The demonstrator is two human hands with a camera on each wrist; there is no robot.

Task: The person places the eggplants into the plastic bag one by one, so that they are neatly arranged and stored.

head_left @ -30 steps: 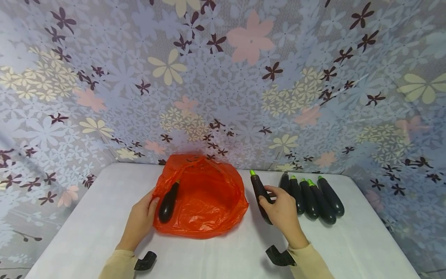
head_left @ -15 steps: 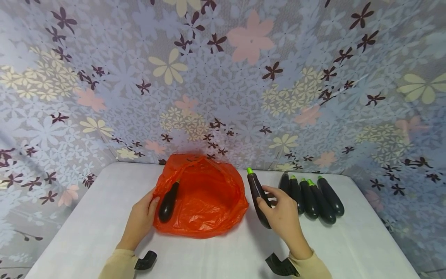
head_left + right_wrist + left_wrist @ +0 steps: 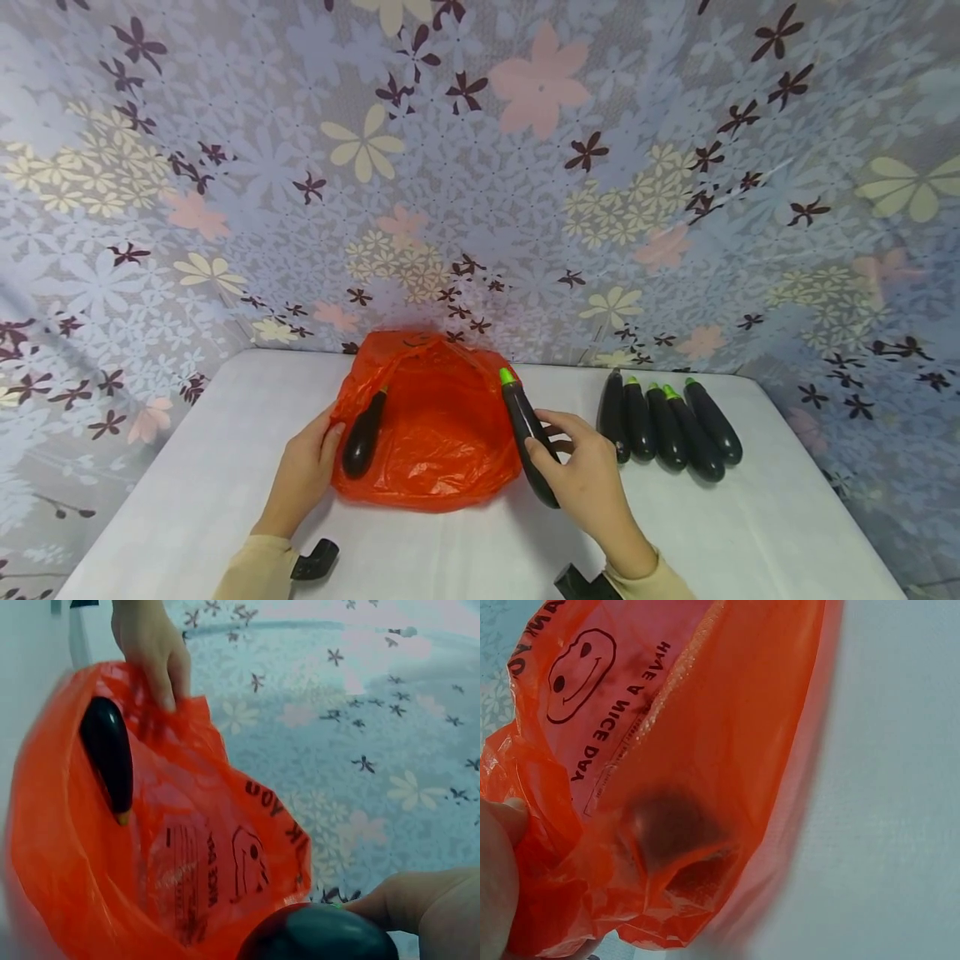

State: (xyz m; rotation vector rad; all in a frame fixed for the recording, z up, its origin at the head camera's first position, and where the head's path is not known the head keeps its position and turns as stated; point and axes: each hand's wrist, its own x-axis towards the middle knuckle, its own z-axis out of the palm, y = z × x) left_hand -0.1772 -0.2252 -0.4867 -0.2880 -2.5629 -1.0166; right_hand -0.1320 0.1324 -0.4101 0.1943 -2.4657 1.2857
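A red plastic bag (image 3: 442, 450) with printed lettering lies with its mouth wide, and one dark eggplant (image 3: 363, 435) rests inside along its left side. My left hand (image 3: 300, 471) grips the bag's left edge; in the left wrist view the thumb presses on crumpled red plastic (image 3: 547, 900). My right hand (image 3: 588, 475) holds another eggplant (image 3: 531, 437) by its middle, green stem pointing away, at the bag's right edge. The right wrist view shows the held eggplant's rounded end (image 3: 319, 934) close up, beside the bag's rim.
Several eggplants (image 3: 696, 433) lie side by side on the white tabletop (image 3: 780, 517) to the right of my right hand. A floral-patterned cloth (image 3: 480, 192) stands behind the table and along both sides. Black wrist devices (image 3: 317, 560) sit at both sleeves.
My right hand has moved left with its eggplant, from beside the row to the bag's right edge. My left hand has stayed at the bag.
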